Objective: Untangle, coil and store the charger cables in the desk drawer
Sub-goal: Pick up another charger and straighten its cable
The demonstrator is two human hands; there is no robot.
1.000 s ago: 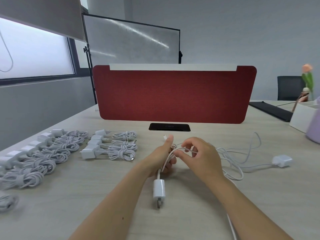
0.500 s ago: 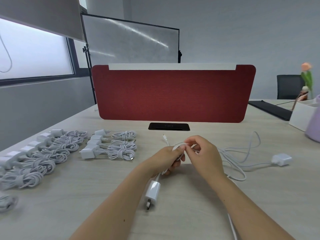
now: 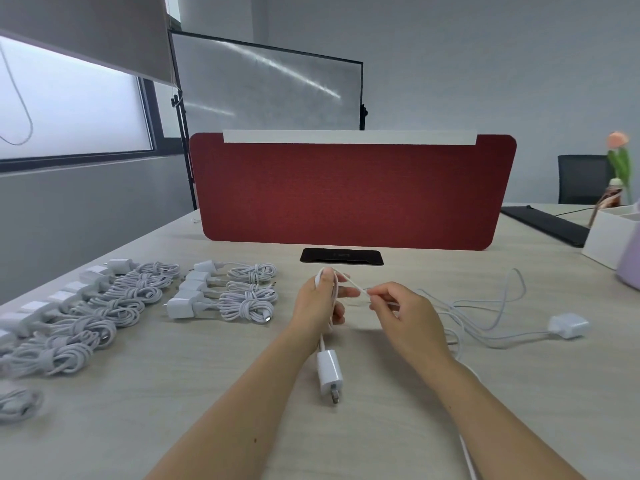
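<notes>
My left hand (image 3: 320,304) grips a white charger cable, looped over its thumb, and the cable's white plug adapter (image 3: 329,374) hangs just below it over the desk. My right hand (image 3: 403,315) pinches the same cable a little to the right, the strand stretched taut between both hands. The rest of this cable trails right into a loose tangle (image 3: 478,318) that ends at a second white adapter (image 3: 568,326) lying on the desk. Several coiled chargers (image 3: 247,299) lie in rows at the left. No drawer is in view.
A red divider panel (image 3: 349,192) stands across the desk behind a black cable hatch (image 3: 341,256). More coiled chargers (image 3: 86,317) fill the far left edge. A white box (image 3: 604,242), a lilac container (image 3: 632,268) and a black mat (image 3: 547,225) sit at the right.
My hands have moved apart, drawing a stretch of cable tight between them. The left hand has risen with the loop over its thumb, and the hanging adapter has swung back under it.
</notes>
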